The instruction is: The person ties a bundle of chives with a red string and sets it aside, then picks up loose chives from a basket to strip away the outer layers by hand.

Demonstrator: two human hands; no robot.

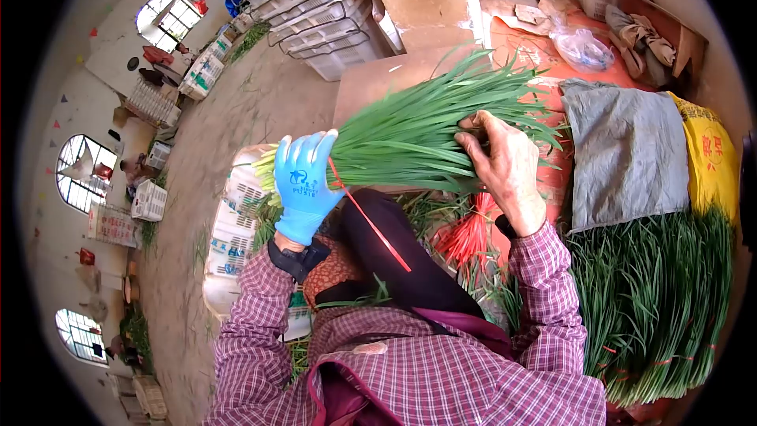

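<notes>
A big bunch of garlic chives [418, 130] lies across in front of me, its pale cut ends to the left and leaf tips to the right. My left hand [306, 183], in a blue rubber glove, is closed around the bunch near the cut ends. A red tie strip [371, 217] hangs from beside that hand, loose at its lower end. Over the leaves on the right is my bare right hand [505, 166], its fingers curled and thumb and forefinger close together in a pinch; whatever is between them does not show.
Red tie strips [467, 235] lie in a pile by my knee. Tied chive bunches [646, 300] stand at right, beside a grey cloth [627, 154] and a yellow sack [710, 150]. A white crate [229, 244] is at left; stacked crates [315, 8] rise behind.
</notes>
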